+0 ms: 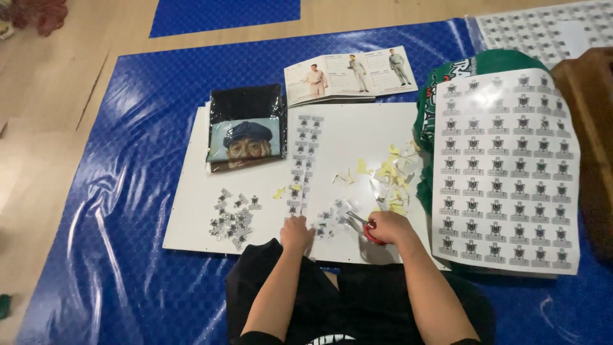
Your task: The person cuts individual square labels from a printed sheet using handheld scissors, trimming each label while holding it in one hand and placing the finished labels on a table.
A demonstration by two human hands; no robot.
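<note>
While right hand grips red scissors | left hand pins sticker strip, fingers flat | cutting step; next cut needs steady alignment

A single head-worn camera looks steeply down and forward from above a seated person, close over the white board on the blue floor mat. The forearms enter from the near edge; the wooden floor fills the far left corner.
</note>
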